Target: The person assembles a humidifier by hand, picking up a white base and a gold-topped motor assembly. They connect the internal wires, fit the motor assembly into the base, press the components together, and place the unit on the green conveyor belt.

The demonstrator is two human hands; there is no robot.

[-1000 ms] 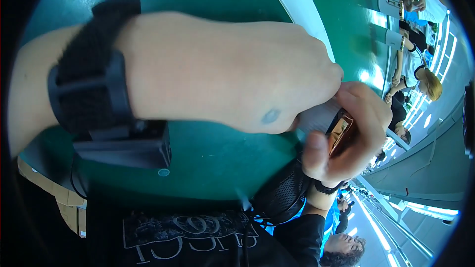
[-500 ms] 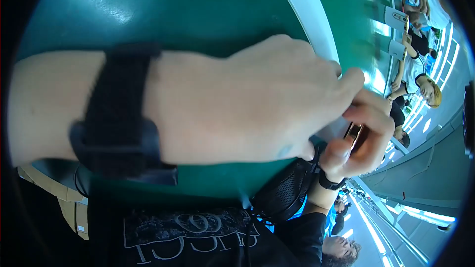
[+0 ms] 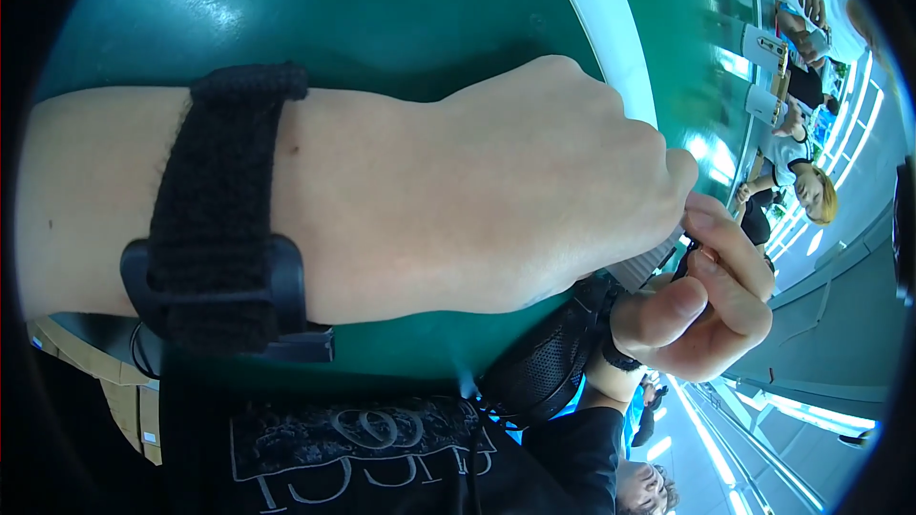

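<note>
From the left edge my left hand (image 3: 534,186) reaches across, a black strap around its wrist. Its fingers are closed and curl down out of sight. A small grey ribbed piece (image 3: 647,265) shows below its fingertips, between the two hands; which hand bears it I cannot tell. My right hand (image 3: 706,300), with a dark band at the wrist, comes up from the lower right. Its thumb and fingers are bent in a pinch close to my left fingertips. A small coppery glint shows between them, too little to name.
The green tabletop (image 3: 382,19) lies below, crossed by a curved white strip (image 3: 611,29). A black mesh item (image 3: 544,367) lies near my right forearm. White box-like units (image 3: 765,46) stand at the far right, where other people work. Cardboard boxes (image 3: 124,410) are at lower left.
My right fingers have curled tighter, and the gold-edged dark piece between them is now mostly hidden. The grey ribbed piece shows more clearly. My left hand stays nearly in place.
</note>
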